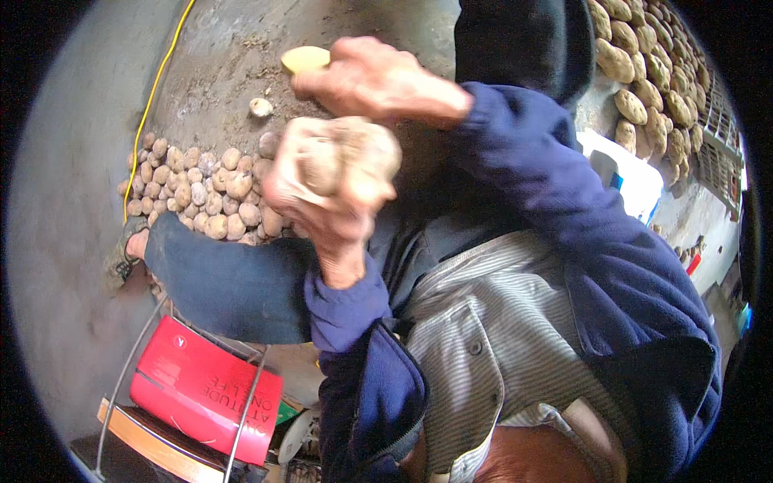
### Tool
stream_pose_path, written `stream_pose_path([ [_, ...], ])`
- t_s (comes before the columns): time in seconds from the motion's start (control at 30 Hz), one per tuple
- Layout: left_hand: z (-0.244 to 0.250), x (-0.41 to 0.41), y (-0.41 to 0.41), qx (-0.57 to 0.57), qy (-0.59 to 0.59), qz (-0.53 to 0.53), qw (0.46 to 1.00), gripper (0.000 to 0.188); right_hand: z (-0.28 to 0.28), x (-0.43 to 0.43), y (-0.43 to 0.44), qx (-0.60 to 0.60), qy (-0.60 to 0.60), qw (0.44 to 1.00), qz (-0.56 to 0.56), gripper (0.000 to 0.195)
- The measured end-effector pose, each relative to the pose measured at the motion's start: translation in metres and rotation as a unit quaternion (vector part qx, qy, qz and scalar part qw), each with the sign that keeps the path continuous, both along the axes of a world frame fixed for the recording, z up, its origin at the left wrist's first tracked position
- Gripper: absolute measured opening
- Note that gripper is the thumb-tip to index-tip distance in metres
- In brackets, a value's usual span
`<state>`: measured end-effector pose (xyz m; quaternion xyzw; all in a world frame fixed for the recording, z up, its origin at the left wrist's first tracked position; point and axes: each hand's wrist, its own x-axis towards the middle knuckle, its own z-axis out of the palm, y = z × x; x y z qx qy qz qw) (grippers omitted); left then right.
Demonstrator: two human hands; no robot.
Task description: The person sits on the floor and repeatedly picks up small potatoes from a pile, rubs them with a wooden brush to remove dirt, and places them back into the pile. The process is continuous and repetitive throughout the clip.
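Observation:
My left hand (332, 181), blurred by motion, holds pale brown potatoes (368, 154) in its curled fingers, over the near edge of a heap of small round potatoes (211, 187) on the floor. Above and to the right of it, my right hand (368, 78) grips a smooth, flat-looking pale yellow object (305, 59); whether this is a cut potato or something else, I cannot tell. One small pale potato (261, 107) lies apart from the heap, on the dirty concrete floor. The two hands are close together, and the fingers of both are partly hidden.
Larger potatoes (658, 78) are heaped at upper right, beside a plastic crate (718, 145) and a white container (640, 175). A yellow cord (158, 78) runs along the floor at left. At lower left is a red panel (205, 392) behind metal bars; my bent leg (229, 278) borders the small potatoes.

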<state>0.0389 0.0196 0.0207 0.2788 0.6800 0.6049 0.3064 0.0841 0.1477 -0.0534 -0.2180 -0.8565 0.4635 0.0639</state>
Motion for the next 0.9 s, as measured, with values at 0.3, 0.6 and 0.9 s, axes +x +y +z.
stream_pose_path([
  [0.3, -0.013, -0.025, -0.006, 0.183, -0.349, -0.015, 0.919, 0.057, 0.000, 0.015, 0.003, -0.148, 0.143, 0.979, 0.017, 0.024],
  [0.6, -0.023, -0.030, -0.009, 0.075, -0.071, 0.104, 0.989, 0.030, 0.048, 0.027, 0.000, -0.051, 0.198, 0.977, 0.067, 0.020],
  [0.9, -0.013, 0.010, 0.007, 0.061, -0.196, -0.032, 0.978, 0.021, -0.054, 0.012, 0.000, -0.078, 0.221, 0.967, -0.098, 0.035],
])
